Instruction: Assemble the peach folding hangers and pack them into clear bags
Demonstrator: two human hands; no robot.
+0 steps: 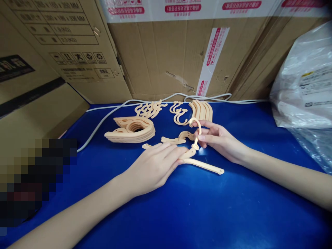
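Between the thumb and fingers of my right hand point(223, 140) is a cream plastic hanger hook point(199, 128), held upright with its curved end on top. Its flared base is close to the end of a hanger arm point(191, 153) gripped by my left hand point(157, 166). A long thin strip point(204, 165) of the same plastic sticks out to the right from under my left fingers, which cover much of these pieces. Just beyond my left hand, another curved hanger piece point(173, 140) lies on the blue table point(207, 211).
At the left stands a stack of curved hanger parts point(132, 138). Loose hooks point(149, 110) lie behind it, more hooks point(178, 112) beside a stack of arms point(203, 110). A pale cable point(103, 121), cardboard boxes point(160, 52) and a plastic-wrapped package point(303, 79) border the table.
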